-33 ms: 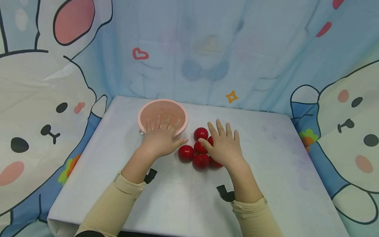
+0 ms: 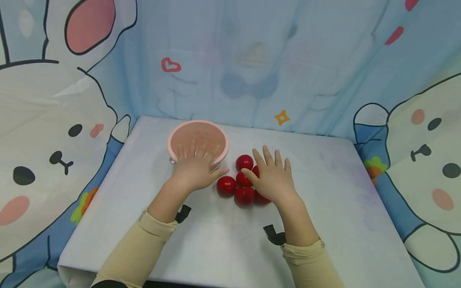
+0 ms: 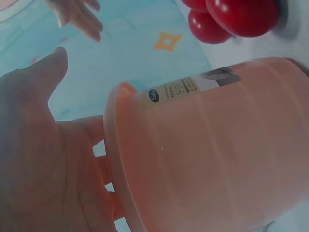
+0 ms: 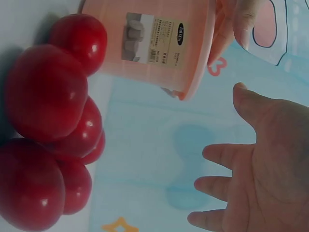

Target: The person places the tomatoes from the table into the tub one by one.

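A pink plastic bucket [image 2: 198, 127] stands toward the back left of the table, a printed label [image 4: 153, 38] on its side. My left hand [image 2: 194, 170] is spread flat over the bucket's near rim, its fingers reaching above the opening; in the left wrist view the fingers pass behind the rim [image 3: 116, 159]. To the right of the bucket, several round red fruits [image 2: 226, 186] sit in a close cluster. Spread above their right side is my right hand [image 2: 274, 178], palm down, holding nothing and partly hiding some of them. The right wrist view shows its palm [image 4: 280, 169] apart from the fruits.
A white cloth covers the table [image 2: 342, 208]. Behind it hangs a blue curtain [image 2: 252, 60] with printed rabbits, which also flank both sides. A black strap end [image 2: 274, 235] sticks out from the right wrist, another [image 2: 183, 214] from the left.
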`<state>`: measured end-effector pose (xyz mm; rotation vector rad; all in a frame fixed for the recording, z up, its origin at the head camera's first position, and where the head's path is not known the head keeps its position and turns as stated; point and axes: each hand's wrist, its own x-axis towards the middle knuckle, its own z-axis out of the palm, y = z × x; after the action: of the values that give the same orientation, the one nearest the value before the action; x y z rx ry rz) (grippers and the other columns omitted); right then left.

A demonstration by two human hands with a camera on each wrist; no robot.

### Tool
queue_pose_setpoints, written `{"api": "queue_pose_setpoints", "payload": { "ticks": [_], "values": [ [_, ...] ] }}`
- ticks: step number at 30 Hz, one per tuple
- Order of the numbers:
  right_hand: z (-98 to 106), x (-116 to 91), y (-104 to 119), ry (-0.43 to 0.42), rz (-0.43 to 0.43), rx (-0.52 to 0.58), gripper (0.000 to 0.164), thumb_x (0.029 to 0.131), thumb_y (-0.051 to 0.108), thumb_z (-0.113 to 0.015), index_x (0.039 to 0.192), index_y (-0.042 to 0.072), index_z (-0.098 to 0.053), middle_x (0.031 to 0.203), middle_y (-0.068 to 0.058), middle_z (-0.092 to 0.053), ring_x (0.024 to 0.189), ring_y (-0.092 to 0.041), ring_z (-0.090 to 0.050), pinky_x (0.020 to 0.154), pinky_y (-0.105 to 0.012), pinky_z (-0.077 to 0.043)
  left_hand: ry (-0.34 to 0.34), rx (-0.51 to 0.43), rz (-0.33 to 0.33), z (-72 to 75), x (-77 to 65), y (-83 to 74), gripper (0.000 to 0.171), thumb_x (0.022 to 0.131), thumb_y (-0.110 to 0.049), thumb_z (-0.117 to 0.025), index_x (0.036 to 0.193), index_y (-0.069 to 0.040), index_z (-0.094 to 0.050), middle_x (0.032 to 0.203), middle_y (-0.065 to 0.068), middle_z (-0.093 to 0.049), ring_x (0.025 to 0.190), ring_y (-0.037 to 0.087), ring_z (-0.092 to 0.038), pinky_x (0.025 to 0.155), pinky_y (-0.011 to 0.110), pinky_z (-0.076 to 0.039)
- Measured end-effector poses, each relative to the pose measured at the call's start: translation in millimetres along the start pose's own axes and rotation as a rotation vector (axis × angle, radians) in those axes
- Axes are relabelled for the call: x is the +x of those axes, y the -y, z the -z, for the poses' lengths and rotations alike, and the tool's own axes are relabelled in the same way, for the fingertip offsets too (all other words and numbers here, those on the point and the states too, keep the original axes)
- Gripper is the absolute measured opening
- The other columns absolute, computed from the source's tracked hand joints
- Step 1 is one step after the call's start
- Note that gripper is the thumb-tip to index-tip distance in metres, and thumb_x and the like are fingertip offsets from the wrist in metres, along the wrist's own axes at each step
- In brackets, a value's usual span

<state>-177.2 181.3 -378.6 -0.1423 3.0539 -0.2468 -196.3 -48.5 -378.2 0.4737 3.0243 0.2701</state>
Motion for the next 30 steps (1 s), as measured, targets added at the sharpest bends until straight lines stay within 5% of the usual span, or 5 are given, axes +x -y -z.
{"api": "queue_pose_setpoints", "payload": {
  "ticks": [10,17,23,30],
  "values": [
    [-7,0,-14,0.025,0.001,0.043,0.083,0.093,0.059,-0.054,0.158,0.018,-0.024,0.164,-0.018,-0.017,0.148,-0.051,-0.013,0.117,-0.071,-0.01,0.006,-0.073,0.016,0.8,2.4,11.0,0.081,0.093,-0.073,-0.034,0.158,-0.025,-0.026,0.165,0.007,-0.022,0.153,0.037,-0.009,0.119,0.068,-0.004],
    [-31,-13,-46,0.051,-0.038,0.221,0.082,0.09,0.048,-0.066,0.155,0.011,-0.031,0.156,-0.024,-0.033,0.141,-0.048,-0.035,0.104,-0.069,-0.038,-0.146,-0.279,0.136,12.3,10.3,60.8,0.081,0.098,-0.067,-0.029,0.159,-0.014,-0.018,0.167,0.014,-0.01,0.154,0.04,-0.001,0.12,0.067,0.0],
    [-64,-25,-68,0.054,-0.094,0.332,0.088,0.086,0.044,-0.072,0.156,0.012,-0.029,0.16,-0.023,-0.028,0.145,-0.046,-0.029,0.105,-0.068,-0.038,-0.243,-0.625,0.216,4.6,22.2,101.5,0.079,0.099,-0.062,-0.034,0.16,-0.018,-0.01,0.167,0.015,-0.008,0.153,0.041,-0.008,0.12,0.065,-0.014],
    [-90,-31,-74,0.04,-0.088,0.428,0.092,0.081,0.044,-0.078,0.155,0.015,-0.031,0.157,-0.018,-0.036,0.144,-0.042,-0.033,0.107,-0.064,-0.039,-0.186,-1.089,0.34,-20.8,33.9,114.3,0.074,0.098,-0.061,-0.038,0.159,-0.035,-0.006,0.168,0.0,-0.012,0.155,0.029,-0.01,0.123,0.057,-0.015]
  ]
}}
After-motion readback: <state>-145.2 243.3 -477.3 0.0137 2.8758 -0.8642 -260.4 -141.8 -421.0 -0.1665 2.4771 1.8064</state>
